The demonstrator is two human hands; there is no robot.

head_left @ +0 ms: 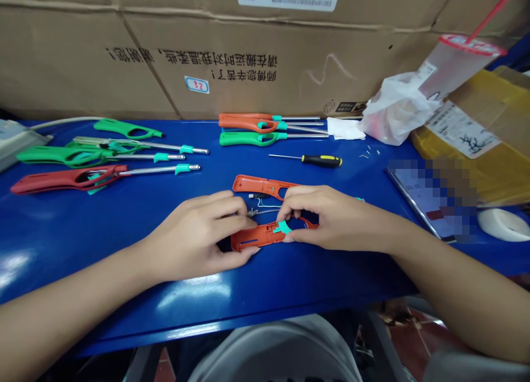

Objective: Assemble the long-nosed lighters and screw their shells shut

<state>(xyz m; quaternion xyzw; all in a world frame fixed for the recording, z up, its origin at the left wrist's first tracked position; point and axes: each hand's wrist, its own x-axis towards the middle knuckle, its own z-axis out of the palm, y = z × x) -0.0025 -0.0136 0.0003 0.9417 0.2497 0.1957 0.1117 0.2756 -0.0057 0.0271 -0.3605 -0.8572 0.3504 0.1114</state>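
My left hand (199, 235) grips the wide end of an orange lighter shell half (256, 237), which lies hollow side up with a slot in it. In a pinch, my right hand (327, 216) has a teal trigger (284, 228) at the middle of that shell; whether it is seated there I cannot tell. Just behind lies the second orange shell half (254, 184), partly covered by my right hand. Between the two halves are a small black igniter part (259, 196) with thin wires and a thin tube (265, 211).
Green and red lighters (70, 178) lie at the left. At the back are orange and green lighters (248, 129) and a black-and-yellow screwdriver (322, 160). Small screws (368, 152), a phone (426, 200), a white bag (391, 109) and a cup (453, 67) are at right. A cardboard box (298, 56) stands behind.
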